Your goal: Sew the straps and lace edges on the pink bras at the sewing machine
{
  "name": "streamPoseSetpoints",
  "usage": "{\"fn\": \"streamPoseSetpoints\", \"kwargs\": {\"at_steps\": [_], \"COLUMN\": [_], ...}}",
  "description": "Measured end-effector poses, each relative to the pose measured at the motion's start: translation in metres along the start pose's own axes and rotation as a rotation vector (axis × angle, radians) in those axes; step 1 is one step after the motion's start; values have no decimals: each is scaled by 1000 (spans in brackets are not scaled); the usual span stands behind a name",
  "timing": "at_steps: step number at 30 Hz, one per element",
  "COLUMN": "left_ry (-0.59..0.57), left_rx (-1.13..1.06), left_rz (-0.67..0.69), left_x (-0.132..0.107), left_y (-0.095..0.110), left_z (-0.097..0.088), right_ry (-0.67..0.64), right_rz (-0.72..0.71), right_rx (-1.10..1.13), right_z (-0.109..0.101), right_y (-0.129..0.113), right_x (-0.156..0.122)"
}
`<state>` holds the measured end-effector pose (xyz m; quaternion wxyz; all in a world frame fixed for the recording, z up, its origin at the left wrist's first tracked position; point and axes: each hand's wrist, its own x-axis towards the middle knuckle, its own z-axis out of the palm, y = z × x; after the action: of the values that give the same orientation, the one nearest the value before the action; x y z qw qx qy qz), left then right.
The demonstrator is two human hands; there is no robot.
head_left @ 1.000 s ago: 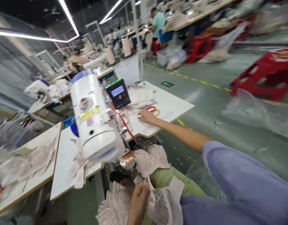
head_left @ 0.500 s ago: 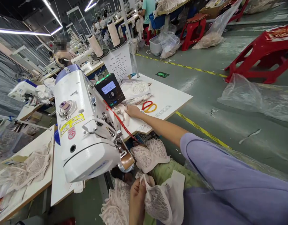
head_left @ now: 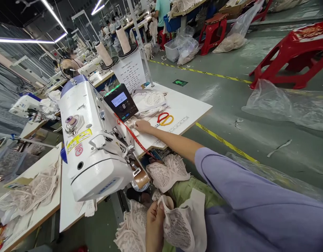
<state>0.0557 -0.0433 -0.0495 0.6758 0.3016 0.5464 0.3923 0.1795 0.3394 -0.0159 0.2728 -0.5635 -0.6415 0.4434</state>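
Low in front of me, my left hand (head_left: 154, 221) pinches the edge of a pale pink lace bra (head_left: 181, 227) over my lap. My right hand (head_left: 142, 126) reaches onto the white machine table (head_left: 195, 106), its fingers curled down at pale fabric strips (head_left: 132, 123) beside the control panel (head_left: 121, 102). What the right fingertips grip is hidden. Left of that hand stands the white sewing machine (head_left: 90, 140), with a red cord (head_left: 135, 138) hanging beside it. Scissors with red and yellow handles (head_left: 166, 119) lie just right of the right hand.
More lace bras (head_left: 168, 171) hang at the table's front edge and lie in a heap (head_left: 132, 227) below. Folded lace pieces (head_left: 151, 99) rest behind the scissors. A side table (head_left: 27, 210) at left carries another bra. Red stools (head_left: 293, 56) and plastic bags stand on the floor at right.
My right hand has shifted slightly left, closer to the machine, and covers more of the pale strips. My left hand keeps its hold on the bra. The view has moved a little.
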Motion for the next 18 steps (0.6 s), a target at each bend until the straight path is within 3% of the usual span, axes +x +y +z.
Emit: {"fn": "streamPoseSetpoints", "kwargs": {"at_steps": [3, 6, 8, 12, 15, 18], "left_ry": [93, 179, 248, 413, 371, 175], "left_rx": [15, 27, 44, 205, 334, 390], "left_rz": [-5, 4, 51, 218, 249, 202], "left_x": [-6, -10, -13, -13, -4, 5], "left_y": [7, 19, 26, 32, 24, 12], "left_z": [-4, -3, 2, 16, 27, 30], "right_ry": [-57, -152, -222, -340, -352, -341], "right_rz": [18, 50, 73, 84, 164, 306], "right_rx": [308, 616, 792, 1047, 1494, 1784], "right_z": [-20, -25, -13, 32, 60, 71], "right_y": [6, 15, 21, 24, 23, 27], "right_x": [-25, -79, -130, -230, -272, -282]}}
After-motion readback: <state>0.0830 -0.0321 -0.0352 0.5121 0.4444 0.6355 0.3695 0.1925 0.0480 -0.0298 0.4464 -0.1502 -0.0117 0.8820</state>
